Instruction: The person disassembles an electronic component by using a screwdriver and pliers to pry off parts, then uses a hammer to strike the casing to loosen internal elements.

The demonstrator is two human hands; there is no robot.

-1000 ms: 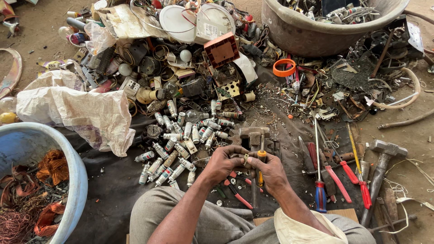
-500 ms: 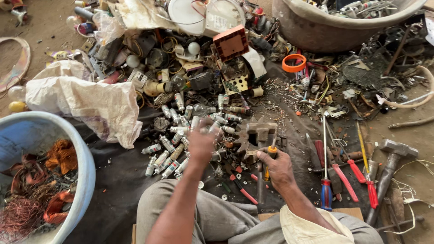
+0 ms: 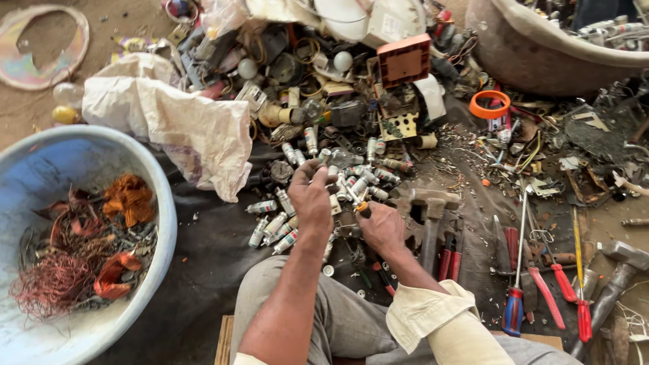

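We see the left hand [image 3: 312,196] raised over a heap of small grey cylindrical fuses [image 3: 318,182] on the dark floor mat [image 3: 203,270], fingers pinched on one small fuse [image 3: 326,157]. The right hand [image 3: 382,228] is clamped on an orange-tipped tool [image 3: 363,209], just beside a steel hammer [image 3: 430,220].

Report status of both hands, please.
Left hand reaching into small white cylindrical fuses. Right hand gripping orange-tipped tool. Hammer alongside.
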